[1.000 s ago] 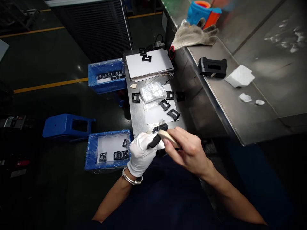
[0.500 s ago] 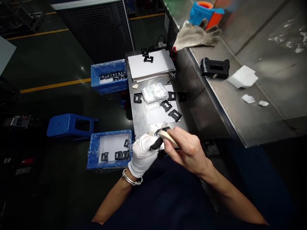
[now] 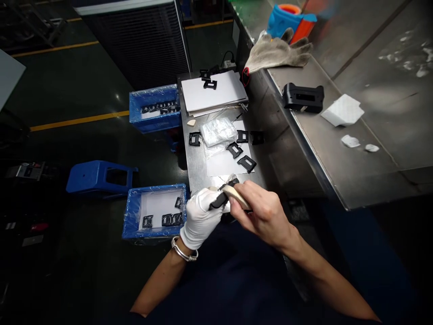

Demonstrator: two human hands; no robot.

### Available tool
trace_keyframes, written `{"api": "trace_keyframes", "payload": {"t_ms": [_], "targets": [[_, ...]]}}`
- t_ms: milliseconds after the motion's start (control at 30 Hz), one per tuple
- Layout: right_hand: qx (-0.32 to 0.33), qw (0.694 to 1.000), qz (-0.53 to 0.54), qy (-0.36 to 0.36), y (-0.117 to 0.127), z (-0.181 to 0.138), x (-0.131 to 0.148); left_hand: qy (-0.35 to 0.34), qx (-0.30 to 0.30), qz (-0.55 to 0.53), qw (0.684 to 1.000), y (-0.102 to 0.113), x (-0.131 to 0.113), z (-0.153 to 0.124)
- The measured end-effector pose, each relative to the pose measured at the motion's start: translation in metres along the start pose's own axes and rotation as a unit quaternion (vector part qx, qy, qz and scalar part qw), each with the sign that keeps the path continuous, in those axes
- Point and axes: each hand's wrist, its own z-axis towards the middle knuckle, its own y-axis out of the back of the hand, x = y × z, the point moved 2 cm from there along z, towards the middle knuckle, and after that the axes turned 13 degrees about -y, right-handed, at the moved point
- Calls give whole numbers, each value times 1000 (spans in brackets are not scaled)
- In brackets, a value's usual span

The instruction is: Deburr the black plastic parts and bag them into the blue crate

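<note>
The gloved left hand (image 3: 199, 220) closes around one black plastic frame (image 3: 221, 198), held over the near edge of the steel table (image 3: 196, 176), while the bare right hand (image 3: 265, 213) pinches a beige pad (image 3: 237, 197) narrowly against it. Five more frames (image 3: 234, 150) lie at twelve o'clock on the table; four sit in the blue crate (image 3: 155, 186) at nine o'clock.
</note>
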Motion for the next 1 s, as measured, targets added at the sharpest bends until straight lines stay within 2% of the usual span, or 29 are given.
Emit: {"api": "trace_keyframes", "payload": {"t_ms": [133,267,367,467,567,767,900,1000], "targets": [[-12,1000,6,-9,-2,2,-1,-40,5,-2,999,-4,-2,-1],[2,1000,16,-11,-3,-3,-2,36,7,-14,999,-2,5,-3],[7,1000,26,-2,1,-13,-1,64,-9,-25,998,4,11,-2],[-29,999,28,6,9,-21,3,86,-40,-32,995,11,14,3],[-70,997,23,6,12,-21,8,68,-39,-19,997,14,13,8],[-55,998,7,9,1,-10,11,-27,-23,0,999,11,8,5],[-9,1000,14,13,-5,-16,9,33,-49,-13,998,13,14,3],[-39,998,37,17,-4,-23,10,42,-56,-15,997,17,15,5]]}}
